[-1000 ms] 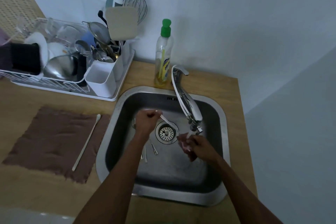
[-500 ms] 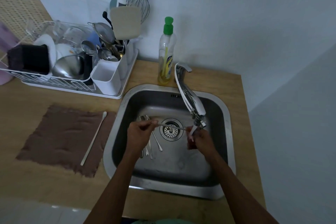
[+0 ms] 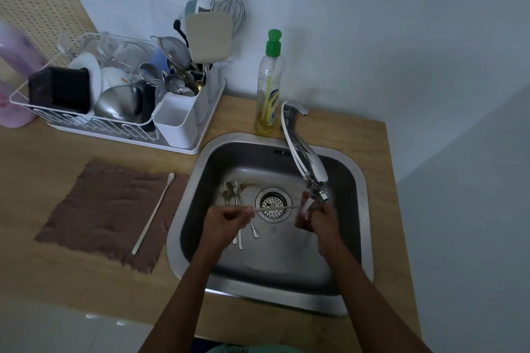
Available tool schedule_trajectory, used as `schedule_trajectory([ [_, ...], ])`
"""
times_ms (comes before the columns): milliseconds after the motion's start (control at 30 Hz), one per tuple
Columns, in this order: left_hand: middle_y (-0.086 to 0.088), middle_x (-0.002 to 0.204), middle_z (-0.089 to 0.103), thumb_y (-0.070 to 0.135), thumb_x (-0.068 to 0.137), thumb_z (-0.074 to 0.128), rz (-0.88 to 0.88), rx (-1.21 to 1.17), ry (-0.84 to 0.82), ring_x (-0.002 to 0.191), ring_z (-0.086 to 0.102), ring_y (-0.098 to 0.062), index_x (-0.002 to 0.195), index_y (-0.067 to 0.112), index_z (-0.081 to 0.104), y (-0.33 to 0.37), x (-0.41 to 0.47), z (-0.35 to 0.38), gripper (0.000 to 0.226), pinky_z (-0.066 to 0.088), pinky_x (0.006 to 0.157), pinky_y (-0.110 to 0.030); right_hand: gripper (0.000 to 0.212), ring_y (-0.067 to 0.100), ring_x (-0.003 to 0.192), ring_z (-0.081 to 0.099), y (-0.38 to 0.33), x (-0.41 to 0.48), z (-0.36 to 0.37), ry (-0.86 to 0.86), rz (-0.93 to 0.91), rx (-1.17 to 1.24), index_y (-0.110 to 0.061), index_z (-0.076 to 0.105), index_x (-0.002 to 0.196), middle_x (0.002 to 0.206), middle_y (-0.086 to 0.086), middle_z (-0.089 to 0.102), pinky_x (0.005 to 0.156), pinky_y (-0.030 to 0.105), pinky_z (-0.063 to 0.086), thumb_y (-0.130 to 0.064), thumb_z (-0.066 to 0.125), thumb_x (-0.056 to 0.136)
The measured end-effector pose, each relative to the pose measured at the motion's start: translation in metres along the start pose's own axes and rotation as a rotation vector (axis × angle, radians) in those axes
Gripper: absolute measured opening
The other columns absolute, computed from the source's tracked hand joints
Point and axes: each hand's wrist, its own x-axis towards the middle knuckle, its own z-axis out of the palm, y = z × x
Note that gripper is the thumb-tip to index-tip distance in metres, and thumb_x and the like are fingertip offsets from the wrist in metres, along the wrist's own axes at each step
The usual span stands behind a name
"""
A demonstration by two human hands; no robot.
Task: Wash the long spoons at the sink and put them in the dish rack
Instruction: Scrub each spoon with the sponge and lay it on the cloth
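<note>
**While one is scrubbed, the rest wait**

With the fingers of the left hand (image 3: 226,219) curled and pinching its handle end, a long pale spoon (image 3: 272,208) lies level across the drain (image 3: 272,198), steadied so the other end can be rubbed. The right hand (image 3: 322,216) has its fingers curled round a reddish scrubbing pad (image 3: 302,209) that wraps the spoon's bowl. It sits just under the tap (image 3: 308,163), handy for rinsing, I'd guess. Lower in the sink (image 3: 362,209), several metal spoons (image 3: 236,200) lie bunched left of the drain. A second long spoon (image 3: 153,213) rests on the brown cloth (image 3: 94,209) at left. The dish rack (image 3: 86,120) stands far left, already crowded.
</note>
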Motion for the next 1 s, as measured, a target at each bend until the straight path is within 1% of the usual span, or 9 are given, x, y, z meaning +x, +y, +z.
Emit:
schedule_trajectory([
  [67, -0.007, 0.079, 0.076, 0.012, 0.086, 0.07, -0.136, 0.05, -0.065, 0.072, 0.07, -0.014, 0.087, 0.009, 0.077, -0.014, 0.003, -0.006, 0.007, 0.056, 0.061, -0.017, 0.032, 0.023, 0.093, 0.07, -0.001, -0.003, 0.001, -0.013, -0.016, -0.019, -0.015, 0.068, 0.11, 0.102, 0.009, 0.073, 0.08, 0.036, 0.059, 0.004, 0.049, 0.092],
  [167, -0.013, 0.081, 0.075, 0.014, 0.086, 0.071, -0.333, 0.241, -0.151, 0.077, 0.071, -0.022, 0.083, 0.004, 0.076, -0.031, 0.018, -0.012, 0.012, 0.059, 0.075, -0.031, 0.026, 0.022, 0.095, 0.07, -0.004, -0.006, -0.002, -0.078, -0.141, -0.22, -0.014, 0.067, 0.105, 0.103, 0.011, 0.072, 0.087, 0.041, 0.058, 0.001, 0.052, 0.092],
  [233, -0.014, 0.083, 0.074, 0.01, 0.088, 0.068, -0.354, 0.273, -0.204, 0.073, 0.069, -0.02, 0.084, 0.005, 0.075, -0.037, 0.025, -0.004, 0.009, 0.058, 0.068, -0.027, 0.022, 0.017, 0.09, 0.071, -0.007, -0.009, -0.008, -0.076, -0.239, -0.301, -0.018, 0.068, 0.1, 0.095, 0.005, 0.073, 0.083, 0.038, 0.06, -0.004, 0.053, 0.094],
  [367, -0.007, 0.074, 0.07, 0.005, 0.091, 0.062, -0.217, 0.313, -0.279, 0.06, 0.061, -0.009, 0.093, 0.005, 0.074, -0.043, 0.03, 0.033, 0.013, 0.047, 0.051, -0.015, 0.016, 0.018, 0.075, 0.073, -0.015, -0.019, -0.028, -0.025, -0.365, -0.296, -0.017, 0.07, 0.096, 0.082, 0.007, 0.073, 0.067, 0.03, 0.061, -0.013, 0.054, 0.099],
  [600, 0.0, 0.083, 0.068, 0.023, 0.095, 0.058, 0.135, 0.392, -0.333, 0.078, 0.062, -0.014, 0.094, 0.013, 0.076, -0.024, 0.047, 0.094, 0.021, 0.051, 0.076, -0.031, 0.015, 0.002, 0.081, 0.065, -0.032, -0.016, -0.068, 0.173, -0.418, -0.386, -0.021, 0.065, 0.107, 0.087, -0.011, 0.065, 0.059, 0.011, 0.048, -0.018, 0.052, 0.102],
  [700, -0.005, 0.098, 0.071, 0.027, 0.095, 0.056, 0.213, 0.477, -0.36, 0.092, 0.064, -0.02, 0.094, 0.011, 0.071, -0.015, 0.049, 0.114, 0.022, 0.053, 0.085, -0.035, 0.018, 0.009, 0.085, 0.067, -0.034, -0.01, -0.078, 0.222, -0.398, -0.366, -0.017, 0.068, 0.109, 0.095, -0.002, 0.069, 0.072, 0.021, 0.056, -0.021, 0.052, 0.102],
  [767, -0.004, 0.092, 0.07, 0.035, 0.094, 0.05, 0.267, 0.538, -0.384, 0.086, 0.064, -0.021, 0.089, 0.015, 0.066, -0.014, 0.047, 0.119, 0.026, 0.053, 0.078, -0.04, 0.022, 0.018, 0.091, 0.069, -0.031, -0.004, -0.08, 0.224, -0.365, -0.336, -0.015, 0.068, 0.114, 0.099, 0.002, 0.071, 0.082, 0.037, 0.06, -0.023, 0.053, 0.101],
  [833, 0.001, 0.087, 0.068, 0.038, 0.096, 0.043, 0.322, 0.572, -0.418, 0.081, 0.063, -0.018, 0.088, 0.019, 0.063, -0.013, 0.044, 0.118, 0.029, 0.053, 0.073, -0.038, 0.021, 0.022, 0.092, 0.069, -0.03, -0.002, -0.079, 0.223, -0.321, -0.312, -0.011, 0.068, 0.113, 0.1, 0.005, 0.071, 0.085, 0.042, 0.059, -0.021, 0.054, 0.101],
  [1000, 0.009, 0.074, 0.062, 0.026, 0.097, 0.048, 0.356, 0.589, -0.394, 0.067, 0.057, -0.011, 0.086, 0.025, 0.063, -0.018, 0.032, 0.095, 0.018, 0.05, 0.067, -0.033, 0.018, 0.014, 0.086, 0.068, -0.028, -0.004, -0.069, 0.045, -0.188, -0.228, -0.009, 0.066, 0.114, 0.101, 0.007, 0.071, 0.069, 0.021, 0.052, -0.015, 0.054, 0.101],
])
